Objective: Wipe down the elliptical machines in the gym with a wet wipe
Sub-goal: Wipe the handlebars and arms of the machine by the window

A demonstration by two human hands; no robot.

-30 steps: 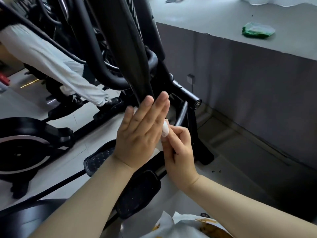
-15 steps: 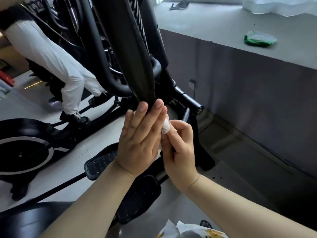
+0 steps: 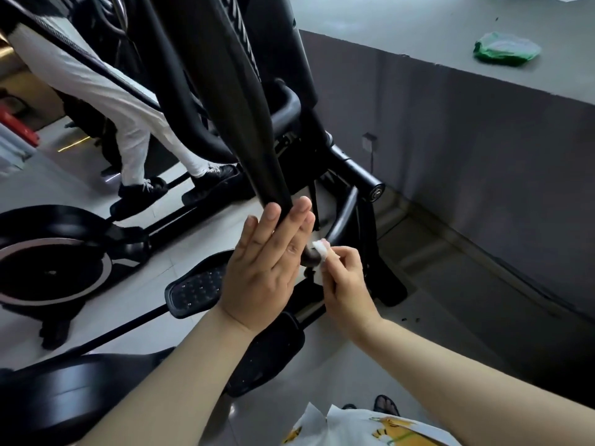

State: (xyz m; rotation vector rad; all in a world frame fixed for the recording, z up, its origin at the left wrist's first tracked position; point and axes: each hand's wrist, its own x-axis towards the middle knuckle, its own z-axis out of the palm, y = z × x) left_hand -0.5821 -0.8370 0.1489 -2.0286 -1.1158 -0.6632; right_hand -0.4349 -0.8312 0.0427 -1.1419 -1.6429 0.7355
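Note:
A black elliptical machine fills the middle of the view, its thick swing arm slanting down to a rounded lower end. My left hand lies flat against that lower end, fingers straight and pointing up. My right hand pinches a small white wet wipe and presses it on the rounded tip of the arm, just right of my left palm. Two black studded pedals sit below my hands.
A person in white trousers and black shoes stands on the neighbouring machine at the left, beside its flywheel. A grey ledge at the right holds a green wipes packet. The machine's base bar stands behind my hands.
My right hand and the wipe have slid down the arm toward its rounded end. My left hand stays flat on the arm. The person at the left has shifted their legs.

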